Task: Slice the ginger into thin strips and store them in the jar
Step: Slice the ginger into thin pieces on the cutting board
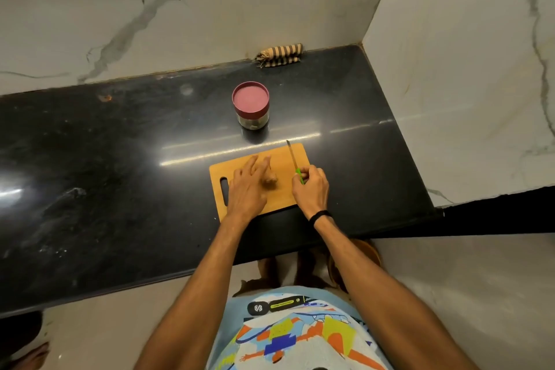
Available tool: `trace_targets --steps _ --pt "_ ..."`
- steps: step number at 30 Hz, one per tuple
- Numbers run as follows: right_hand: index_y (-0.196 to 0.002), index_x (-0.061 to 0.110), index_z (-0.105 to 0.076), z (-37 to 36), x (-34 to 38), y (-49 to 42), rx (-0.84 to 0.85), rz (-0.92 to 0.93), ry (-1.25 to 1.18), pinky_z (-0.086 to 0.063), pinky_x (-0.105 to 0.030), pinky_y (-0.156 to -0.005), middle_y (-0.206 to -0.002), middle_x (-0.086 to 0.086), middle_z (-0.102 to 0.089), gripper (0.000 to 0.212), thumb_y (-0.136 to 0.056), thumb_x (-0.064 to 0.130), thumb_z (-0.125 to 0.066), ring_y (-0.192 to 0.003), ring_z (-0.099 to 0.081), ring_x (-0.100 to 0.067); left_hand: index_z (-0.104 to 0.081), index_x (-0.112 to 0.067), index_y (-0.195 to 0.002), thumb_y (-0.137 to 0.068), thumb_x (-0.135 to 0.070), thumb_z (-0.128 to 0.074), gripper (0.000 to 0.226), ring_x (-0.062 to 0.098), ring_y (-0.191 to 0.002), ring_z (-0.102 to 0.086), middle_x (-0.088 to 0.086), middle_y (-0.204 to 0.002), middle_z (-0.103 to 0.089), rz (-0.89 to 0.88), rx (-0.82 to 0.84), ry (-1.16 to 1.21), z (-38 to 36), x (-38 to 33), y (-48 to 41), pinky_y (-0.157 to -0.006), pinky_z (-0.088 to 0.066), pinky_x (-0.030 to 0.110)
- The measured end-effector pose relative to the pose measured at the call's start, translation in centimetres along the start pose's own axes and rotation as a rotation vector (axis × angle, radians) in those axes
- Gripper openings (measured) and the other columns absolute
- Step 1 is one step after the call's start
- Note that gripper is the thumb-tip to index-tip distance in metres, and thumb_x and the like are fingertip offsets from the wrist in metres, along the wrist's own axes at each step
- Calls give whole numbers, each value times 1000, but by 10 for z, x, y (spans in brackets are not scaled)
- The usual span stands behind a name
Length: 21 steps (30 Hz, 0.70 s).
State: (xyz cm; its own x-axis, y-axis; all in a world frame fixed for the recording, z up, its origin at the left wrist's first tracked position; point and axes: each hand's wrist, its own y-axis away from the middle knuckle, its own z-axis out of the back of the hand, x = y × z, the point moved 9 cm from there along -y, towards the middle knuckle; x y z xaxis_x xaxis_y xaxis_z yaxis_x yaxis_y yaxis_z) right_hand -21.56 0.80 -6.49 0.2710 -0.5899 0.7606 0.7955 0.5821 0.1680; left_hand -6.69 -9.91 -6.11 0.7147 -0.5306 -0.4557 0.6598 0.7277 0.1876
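A: In the head view, is there any writing to read?

B: Only on the printed shirt (300,336) at the bottom. A black badge (257,308) there carries a white letter "S". Beside it is a yellow-green strip with text, but it is too small to read. The jar (250,106) shows no label.

A: How many things do you count?

B: One glass jar with its dark pink lid on, one piece of ginger (271,182), one knife (293,161) with a green handle, one wooden cutting board (280,156), one striped cloth (279,54) and one black wristband (319,216).

A: Where is the ginger?

B: It lies whole in the middle of the board, at the thumb side of the left hand (247,186). This hand has its fingers spread and nearly straight and grips nothing. If it touches the ginger, I cannot tell.

A: And the other hand?

B: The right hand (310,189) is curled around the knife handle. The blade points away, along the right part of the board, apart from the ginger.

A: What is around?

B: The board lies on a black countertop (120,159). The jar stands behind it, and the cloth lies at the marble wall (180,9).
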Motion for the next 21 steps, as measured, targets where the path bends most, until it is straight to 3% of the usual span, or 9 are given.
trace_targets --steps 3,6,11,14,17,21 --pt "-104 9 -62 -8 2 2 37 -3 -12 -37 -22 -75 -98 -4 -61 16 -90 16 -63 -87 -52 -15 -37 -36 -151 -93 -27 -64 64 26 -125 -42 4 -150 -40 4 13 -127 0 0 -2 -100 -41 37" --pt "-102 10 -60 -12 2 4 71 -23 -42 -37 -23 -72 -95 -1 -62 14 -90 17 -63 -85 -54 -16 -40 -29 -150 -93 -46 -63 64 26 -124 -43 7 -142 -45 82 -29 -157 6 1 -1 -99 -39 37" --pt "-95 14 -51 -9 0 10 67 -65 -118 -33 -23 -63 -88 0 -56 10 -91 12 -60 -77 -52 -16 -23 -30 -158 -95 -31 -66 77 29 -132 -39 3 -159 -34 -53 -40 -118 2 -8 1 -106 -40 40" --pt "-94 13 -47 -11 -4 13 66 -89 -159 -36 -22 -57 -87 -3 -56 14 -90 10 -60 -77 -54 -19 -36 -29 -154 -96 -24 -64 64 28 -132 -42 3 -153 -42 -84 -38 -97 -6 -5 0 -106 -41 41" --pt "-93 13 -47 -14 -9 15 61 -111 -203 -38 -19 -58 -89 -6 -57 16 -88 8 -61 -79 -57 -22 -51 -18 -145 -96 -17 -64 50 24 -131 -43 6 -145 -49 15 -98 243 -5 3 -1 -110 -37 38" --pt "-94 13 -47 -16 -14 16 56 -146 -266 -41 -21 -61 -92 -10 -59 17 -88 8 -63 -81 -59 -22 -49 -15 -147 -100 -26 -59 49 12 -132 -44 0 -145 -50 215 -42 794 -7 12 5 -110 -35 29"
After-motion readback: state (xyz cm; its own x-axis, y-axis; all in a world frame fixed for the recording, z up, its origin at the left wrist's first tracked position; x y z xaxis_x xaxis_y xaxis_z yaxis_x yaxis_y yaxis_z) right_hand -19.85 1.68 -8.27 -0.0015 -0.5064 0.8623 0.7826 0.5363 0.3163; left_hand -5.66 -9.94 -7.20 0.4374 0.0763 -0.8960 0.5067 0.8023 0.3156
